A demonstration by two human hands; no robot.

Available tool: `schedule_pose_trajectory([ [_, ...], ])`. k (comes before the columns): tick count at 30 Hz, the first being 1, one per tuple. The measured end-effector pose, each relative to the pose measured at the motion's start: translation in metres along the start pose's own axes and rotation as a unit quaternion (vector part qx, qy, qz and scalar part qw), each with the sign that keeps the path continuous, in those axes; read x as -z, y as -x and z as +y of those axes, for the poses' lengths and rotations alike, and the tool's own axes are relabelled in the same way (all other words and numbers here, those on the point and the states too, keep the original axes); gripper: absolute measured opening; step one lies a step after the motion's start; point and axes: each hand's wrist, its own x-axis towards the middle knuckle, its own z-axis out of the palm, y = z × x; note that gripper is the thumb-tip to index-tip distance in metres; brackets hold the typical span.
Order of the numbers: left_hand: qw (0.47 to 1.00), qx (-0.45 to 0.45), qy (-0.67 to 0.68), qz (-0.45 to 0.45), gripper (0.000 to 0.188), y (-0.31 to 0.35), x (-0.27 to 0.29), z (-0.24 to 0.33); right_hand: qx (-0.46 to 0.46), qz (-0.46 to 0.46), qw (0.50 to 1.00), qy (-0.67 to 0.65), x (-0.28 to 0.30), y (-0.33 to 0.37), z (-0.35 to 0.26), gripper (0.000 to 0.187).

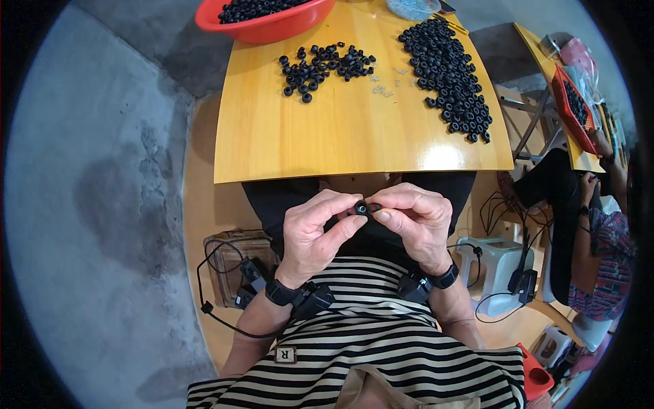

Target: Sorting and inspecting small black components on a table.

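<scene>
In front of my belly, just off the table's near edge, my left hand (315, 230) pinches a small round black part (361, 208) with a hole in its end, between thumb and forefinger. My right hand (419, 221) is closed beside it, thumb and forefinger pinching a small dark piece (375, 207) against or very near that part. The fingers partly hide this piece, so its kind is unclear. Beyond my hands, loose black ring-shaped parts (327, 63) lie scattered on the wooden table (306, 136). A denser heap of black rings (446, 78) lies at the right.
A red basin (296, 24) of black parts stands at the far left, a clear dish (413, 8) at the far edge. Tiny clear pieces (381, 90) lie between the heaps. To the right, a person (603, 252) sits at another table with a red tray (572, 109). Cables hang by my wrists.
</scene>
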Motion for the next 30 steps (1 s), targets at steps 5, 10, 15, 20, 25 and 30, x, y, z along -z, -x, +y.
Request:
schedule_pose_trajectory([
  [5,1.000,-0.007,-0.019,0.003,0.031,0.000,0.000,-0.001,0.005,-0.001,1.000,0.021,-0.001,-0.001,-0.002,0.017],
  [10,0.998,-0.029,-0.064,0.002,0.030,-0.003,0.002,0.002,0.002,-0.004,0.999,0.038,-0.001,-0.001,-0.003,0.018],
  [15,0.995,-0.024,-0.097,0.001,0.030,-0.004,0.002,0.007,0.014,-0.014,0.998,0.058,0.000,-0.002,-0.004,0.018],
  [20,0.993,-0.027,-0.118,0.009,0.029,-0.007,0.001,0.012,0.025,-0.018,0.997,0.069,0.001,-0.003,-0.003,0.019],
  [25,0.991,-0.009,-0.134,0.000,0.028,-0.008,0.001,0.017,0.030,-0.015,0.997,0.067,0.000,-0.003,-0.003,0.017],
  [30,0.988,-0.020,-0.155,0.004,0.030,-0.007,0.000,0.017,0.033,-0.025,0.995,0.088,0.000,-0.002,-0.003,0.019],
])
